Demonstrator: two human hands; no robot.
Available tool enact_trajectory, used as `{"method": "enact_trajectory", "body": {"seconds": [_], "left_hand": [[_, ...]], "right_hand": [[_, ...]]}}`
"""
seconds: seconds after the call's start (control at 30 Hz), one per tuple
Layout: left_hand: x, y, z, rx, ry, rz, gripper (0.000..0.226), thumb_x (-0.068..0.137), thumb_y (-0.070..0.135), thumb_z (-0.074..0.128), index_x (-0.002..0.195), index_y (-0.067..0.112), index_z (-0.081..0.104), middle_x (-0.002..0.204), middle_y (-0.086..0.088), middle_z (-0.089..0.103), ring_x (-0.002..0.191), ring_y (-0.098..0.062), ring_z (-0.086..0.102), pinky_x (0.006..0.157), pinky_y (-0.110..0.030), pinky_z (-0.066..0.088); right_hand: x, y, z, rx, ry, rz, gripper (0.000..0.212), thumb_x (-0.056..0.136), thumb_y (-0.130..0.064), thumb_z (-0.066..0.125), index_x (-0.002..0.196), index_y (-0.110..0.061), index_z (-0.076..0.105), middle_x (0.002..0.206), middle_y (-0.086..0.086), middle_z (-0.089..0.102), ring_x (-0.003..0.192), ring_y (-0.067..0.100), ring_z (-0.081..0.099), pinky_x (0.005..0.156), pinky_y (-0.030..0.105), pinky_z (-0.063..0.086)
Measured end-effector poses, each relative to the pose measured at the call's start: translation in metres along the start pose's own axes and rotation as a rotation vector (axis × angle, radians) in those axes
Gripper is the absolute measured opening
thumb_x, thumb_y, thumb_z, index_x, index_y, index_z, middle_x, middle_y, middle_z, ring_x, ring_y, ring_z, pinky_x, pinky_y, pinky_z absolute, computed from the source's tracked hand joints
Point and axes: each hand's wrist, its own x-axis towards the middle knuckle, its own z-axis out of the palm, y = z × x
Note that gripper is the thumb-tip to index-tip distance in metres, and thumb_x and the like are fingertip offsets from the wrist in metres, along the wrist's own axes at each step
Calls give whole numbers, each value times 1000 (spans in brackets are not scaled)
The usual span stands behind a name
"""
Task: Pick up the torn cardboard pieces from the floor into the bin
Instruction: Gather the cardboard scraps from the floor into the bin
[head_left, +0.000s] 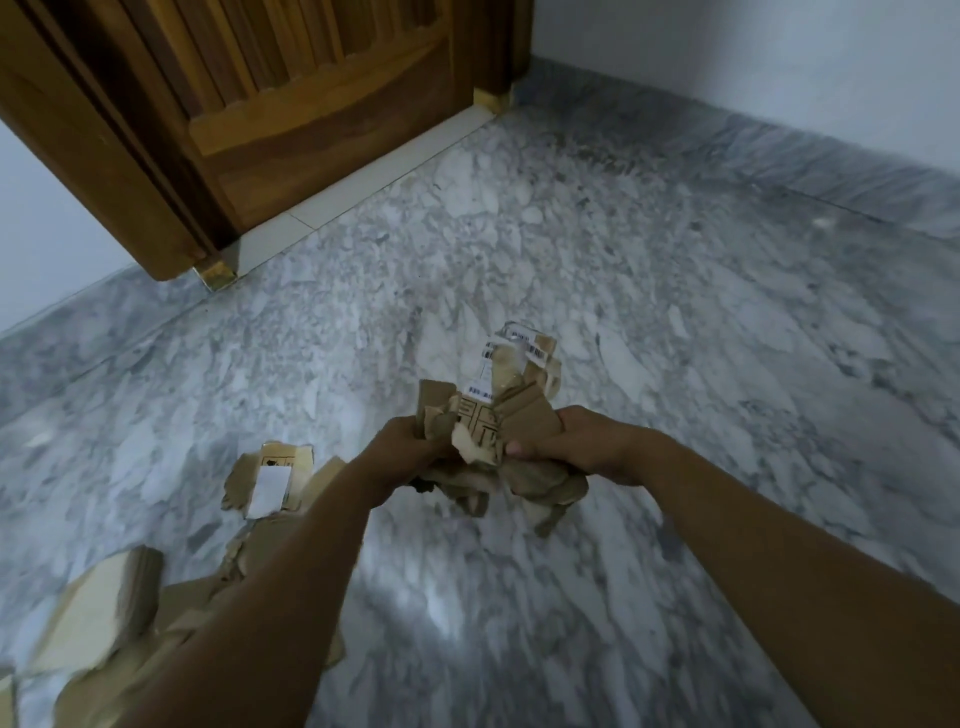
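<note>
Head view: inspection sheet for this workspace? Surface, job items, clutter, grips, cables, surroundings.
Surface: grey-white marble floor, partly motion-blurred.
Job's things: bundle of torn cardboard held above the floor; loose cardboard pieces lie on the floor at lower left; bin not in view.
Clutter: nothing seen.
Grips: left grip and right grip, bare hands, both curled round the bundle.
Cables: nothing seen.
Surroundings: wooden door at the far left, white wall at the far right.
</note>
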Motion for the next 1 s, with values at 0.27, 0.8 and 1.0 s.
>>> {"method": "enact_trajectory", "body": {"seconds": [0.27,0.8,1.0], "left_hand": [[-14,77,23,-133,-281,-14,19,93,25,57,102,11,65,78,-9,59,59,-19,49,62,-34,44],[-38,37,17,-15,-302,111,14,85,25,75,92,18,65,70,-2,65,60,-15,59,56,-28,47],[-28,12,-18,-160,-75,84,21,84,21,76,82,10,58,63,-8,55,54,-20,53,57,-31,41]], "right_hand": [[-48,-21,1,180,210,-123,47,80,-39,80,122,-22,68,120,-1,71,108,21,69,97,40,56],[-59,-3,68,24,344,-58,63,92,-36,69,129,-19,21,114,7,53,103,22,61,85,39,59],[-40,24,49,257,668,-26,38,95,-52,59,111,-19,47,103,17,68,73,25,64,65,35,48]]}}
